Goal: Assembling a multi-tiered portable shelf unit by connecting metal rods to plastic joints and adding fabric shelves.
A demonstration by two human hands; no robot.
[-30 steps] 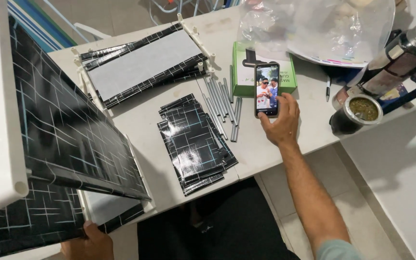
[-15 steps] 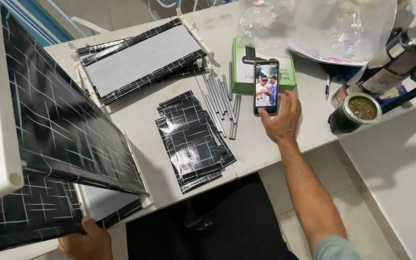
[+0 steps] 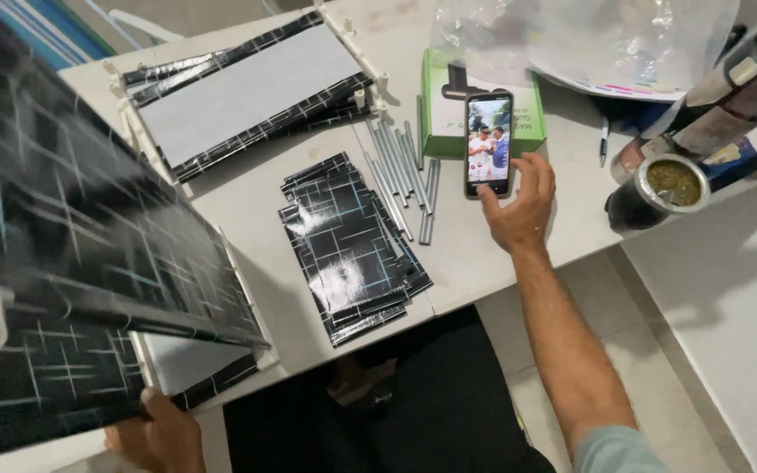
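Black glossy panel [image 3: 89,263] sits propped at the surface's [image 3: 484,263] left edge, left hand [image 3: 155,434] with fingers clamped on its bottom edge. Right hand [image 3: 519,206] has fingers apart, touching the smartphone [image 3: 489,143] leaning on a green box [image 3: 449,123] near the far edge. I'd tap lightly so it doesn't topple.

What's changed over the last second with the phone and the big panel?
The right hand has lowered the phone from held up to resting against the green box, fingers at its lower edge. The left hand still grips the black panel. Small panels and rods unmoved.
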